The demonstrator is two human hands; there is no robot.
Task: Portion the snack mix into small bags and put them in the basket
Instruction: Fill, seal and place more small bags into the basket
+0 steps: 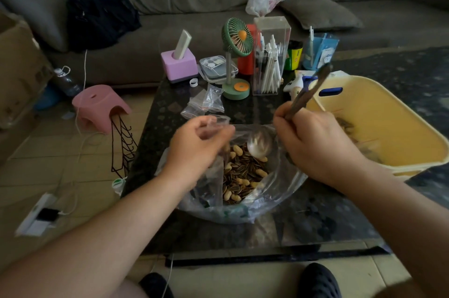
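Clear crinkled bag [286,181] holds striped seeds, peanuts; metal spoon [258,144] above.

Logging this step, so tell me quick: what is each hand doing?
Left hand: pinching a small clear bag.
Right hand: gripping the spoon handle.

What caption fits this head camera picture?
Right hand dips a spoon into the snack mix; left hand holds a small bag.
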